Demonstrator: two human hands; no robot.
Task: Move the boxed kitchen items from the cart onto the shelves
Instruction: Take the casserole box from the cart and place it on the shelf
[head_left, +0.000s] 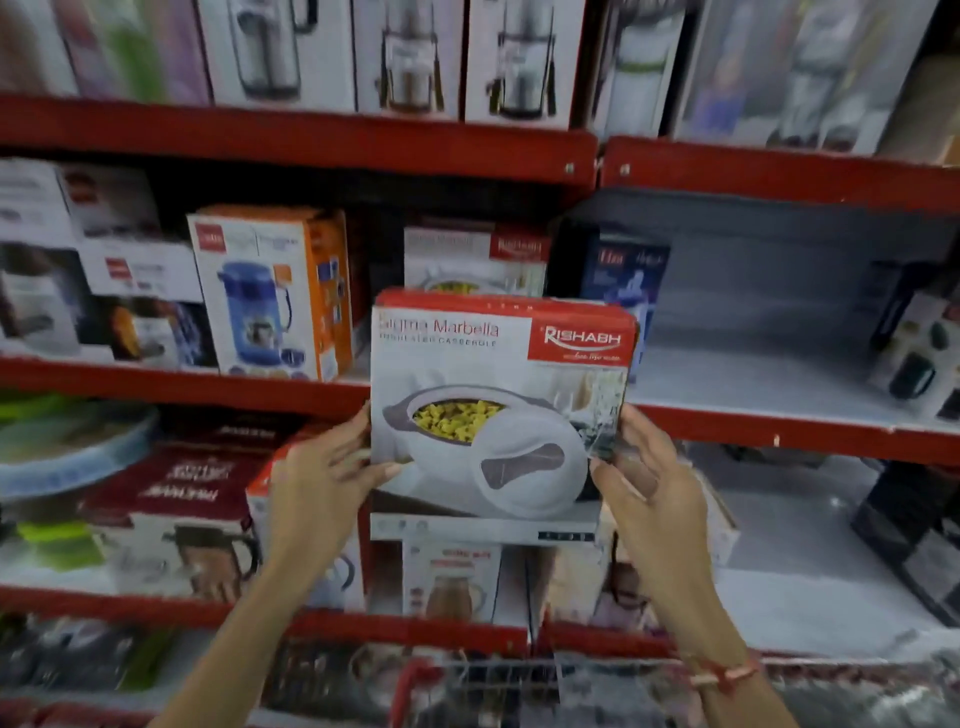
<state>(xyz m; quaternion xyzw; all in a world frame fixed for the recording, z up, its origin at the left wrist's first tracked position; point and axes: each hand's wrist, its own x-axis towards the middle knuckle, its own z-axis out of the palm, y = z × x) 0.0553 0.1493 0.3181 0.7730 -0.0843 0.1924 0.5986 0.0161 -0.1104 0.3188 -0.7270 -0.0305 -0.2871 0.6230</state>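
Observation:
I hold a white and red casserole box (498, 410) up in front of the red shelves. It shows a white casserole dish with yellow food. My left hand (322, 467) grips its lower left edge and my right hand (649, 467) grips its lower right edge. The box hangs level with the middle shelf (779, 426), in front of a matching casserole box (472, 260) standing on that shelf. The cart's red and wire rim (467, 675) shows at the bottom of the view, blurred.
An orange box with a blue jug (270, 291) stands left of the held box. A dark blue box (618, 280) stands to its right, then open white shelf surface (753, 379). Flask boxes (405, 57) fill the top shelf; more boxes (171, 519) sit below.

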